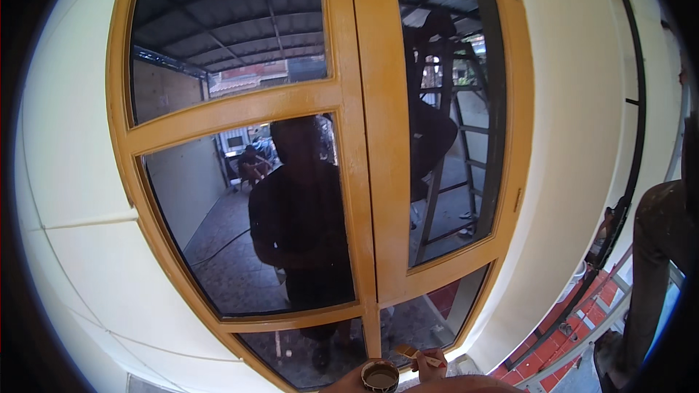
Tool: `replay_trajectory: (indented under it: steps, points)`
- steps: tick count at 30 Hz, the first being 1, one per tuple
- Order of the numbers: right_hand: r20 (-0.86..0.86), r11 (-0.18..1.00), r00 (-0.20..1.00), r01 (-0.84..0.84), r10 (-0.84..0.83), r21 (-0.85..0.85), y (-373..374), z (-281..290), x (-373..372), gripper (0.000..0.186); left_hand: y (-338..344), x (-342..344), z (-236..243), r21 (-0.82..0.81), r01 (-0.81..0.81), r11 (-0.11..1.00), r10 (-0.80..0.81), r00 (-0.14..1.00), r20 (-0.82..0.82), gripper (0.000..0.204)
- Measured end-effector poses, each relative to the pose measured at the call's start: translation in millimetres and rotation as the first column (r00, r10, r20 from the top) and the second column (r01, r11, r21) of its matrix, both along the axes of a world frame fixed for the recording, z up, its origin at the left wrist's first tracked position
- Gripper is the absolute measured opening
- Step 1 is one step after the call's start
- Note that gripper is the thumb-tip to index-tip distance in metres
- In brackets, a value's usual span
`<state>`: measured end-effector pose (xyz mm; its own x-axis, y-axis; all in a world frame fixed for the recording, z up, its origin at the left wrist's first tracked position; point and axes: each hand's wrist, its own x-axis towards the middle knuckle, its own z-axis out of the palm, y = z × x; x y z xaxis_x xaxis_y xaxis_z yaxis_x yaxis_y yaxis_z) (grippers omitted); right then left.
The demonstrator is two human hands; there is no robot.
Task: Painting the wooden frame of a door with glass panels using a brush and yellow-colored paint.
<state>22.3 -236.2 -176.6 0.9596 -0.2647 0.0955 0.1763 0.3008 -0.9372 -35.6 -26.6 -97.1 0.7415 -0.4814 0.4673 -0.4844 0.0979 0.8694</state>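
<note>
At the bottom edge my left hand (352, 383) holds a small round tin (380, 376) with brownish liquid in it. Just to its right my right hand (435, 366) grips a small brush (415, 353) with a pale wooden handle, its bristles pointing left above the tin. Both hands sit low in front of a yellow-orange wooden window frame (362, 175) with dark glass panes (247, 218). The glass reflects a person standing in front of it. Only the fingers and part of each hand show.
A cream wall (80, 196) surrounds the window. At the right edge another person's trousered leg (655, 262) stands on a metal ladder (582, 335) over red floor tiles (564, 320). A dark-framed opening (632, 138) runs up the right wall. The right pane reflects a stepladder.
</note>
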Motion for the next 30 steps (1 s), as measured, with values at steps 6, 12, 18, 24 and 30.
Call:
replay_trajectory:
  steps: [6,12,18,24,30]
  points:
    - [0.124,0.986,0.979,0.158,-0.163,0.053,15.5,-0.7,-3.2,0.017,-3.3,-2.9,23.8,0.059,0.015,0.998,0.014,0.89,-0.456,0.111]
    - [0.274,0.922,0.923,0.331,-0.271,-0.201,49.1,30.2,-33.2,0.023,8.5,5.7,42.4,0.067,0.068,0.995,-0.043,0.945,-0.324,0.111]
    - [0.025,0.924,0.988,-0.137,0.155,-0.358,55.6,-19.9,-41.9,0.027,28.5,-10.6,40.3,0.069,0.057,0.996,-0.042,0.977,-0.208,0.111]
    - [-0.067,0.947,0.977,-0.213,0.202,-0.24,81.7,16.1,-65.7,0.018,72.6,-29.1,32.6,0.079,0.062,0.995,-0.051,0.99,-0.135,0.112]
    - [-0.221,0.911,0.957,-0.252,0.185,-0.327,114.6,9.6,-94.0,0.018,108.1,-60.6,28.9,0.111,0.046,0.993,-0.035,0.994,-0.102,0.112]
